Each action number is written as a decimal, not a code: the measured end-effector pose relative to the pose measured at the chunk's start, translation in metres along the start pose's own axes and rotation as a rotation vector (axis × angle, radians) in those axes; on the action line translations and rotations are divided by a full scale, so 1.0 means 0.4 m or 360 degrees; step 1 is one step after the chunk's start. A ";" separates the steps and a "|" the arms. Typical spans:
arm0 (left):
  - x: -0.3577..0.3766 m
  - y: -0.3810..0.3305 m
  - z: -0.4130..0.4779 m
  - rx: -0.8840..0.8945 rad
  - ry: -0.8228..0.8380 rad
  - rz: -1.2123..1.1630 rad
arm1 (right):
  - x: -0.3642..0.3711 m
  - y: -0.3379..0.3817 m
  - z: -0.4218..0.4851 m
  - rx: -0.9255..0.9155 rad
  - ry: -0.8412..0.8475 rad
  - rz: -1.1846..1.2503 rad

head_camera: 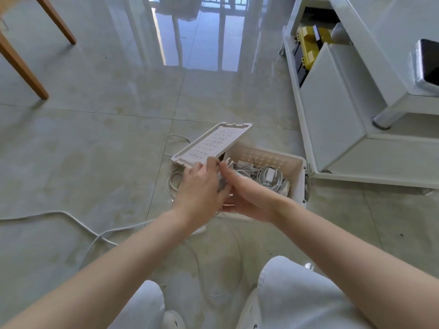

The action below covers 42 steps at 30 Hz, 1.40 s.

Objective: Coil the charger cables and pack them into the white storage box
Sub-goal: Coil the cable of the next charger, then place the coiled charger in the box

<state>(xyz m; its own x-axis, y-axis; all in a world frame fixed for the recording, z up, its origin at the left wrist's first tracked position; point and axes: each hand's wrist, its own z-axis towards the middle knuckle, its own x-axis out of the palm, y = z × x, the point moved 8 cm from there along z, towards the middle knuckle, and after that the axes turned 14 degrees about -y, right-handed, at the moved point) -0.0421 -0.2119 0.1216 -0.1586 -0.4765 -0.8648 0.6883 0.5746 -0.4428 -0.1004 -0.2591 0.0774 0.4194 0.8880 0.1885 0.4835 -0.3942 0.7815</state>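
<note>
Head view — white storage box point(301, 179) sat on the glossy tiled floor point(95, 143): rigid plastic, perforated walls. Its slotted lid point(213, 142) was tilted over the left end. Coiled white cables point(263, 174) lay inside, just beyond the fingers. Left hand point(202, 186) curled on the lid's near edge; right hand point(247, 195) straight, relaxed.

The box point(295, 179) sits on the floor point(107, 143) with cables point(266, 176) heaped inside it. The lid point(213, 143) tilts over its left end. The left hand point(202, 186) and right hand point(247, 195) meet just before that end. A loose cable point(71, 218) trails across the floor at left. A cabinet point(344, 115) stands right of the box, and chair legs point(23, 67) stand far left, behind.
</note>
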 end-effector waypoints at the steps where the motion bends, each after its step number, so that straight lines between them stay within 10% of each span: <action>1: 0.027 -0.015 -0.001 0.0067 0.0076 0.0033 | -0.022 -0.003 0.012 -0.0015 -0.0027 -0.0025; 15: 0.350 -0.001 -0.025 0.0352 0.0578 0.0007 | -0.232 -0.177 0.155 -0.0173 -0.0667 0.0013; 21: 0.437 0.098 -0.012 0.0064 0.0483 -0.0106 | -0.416 -0.130 0.201 -0.0496 -0.1451 -0.1121; 30: 0.528 0.109 -0.019 0.0316 0.0223 0.0305 | -0.509 -0.216 0.306 -0.0256 -0.1164 -0.2188; 42: 0.574 0.120 -0.048 0.0364 0.0224 0.0422 | -0.489 -0.269 0.297 -0.0333 -0.1021 -0.2267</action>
<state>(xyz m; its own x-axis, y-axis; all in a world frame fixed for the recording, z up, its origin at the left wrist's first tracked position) -0.0591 -0.2809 -0.1025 -0.0385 -0.2261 -0.9734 0.8561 0.4949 -0.1488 -0.1431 -0.4186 -0.1141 0.0000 0.2210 -0.9753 0.6620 0.7310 0.1657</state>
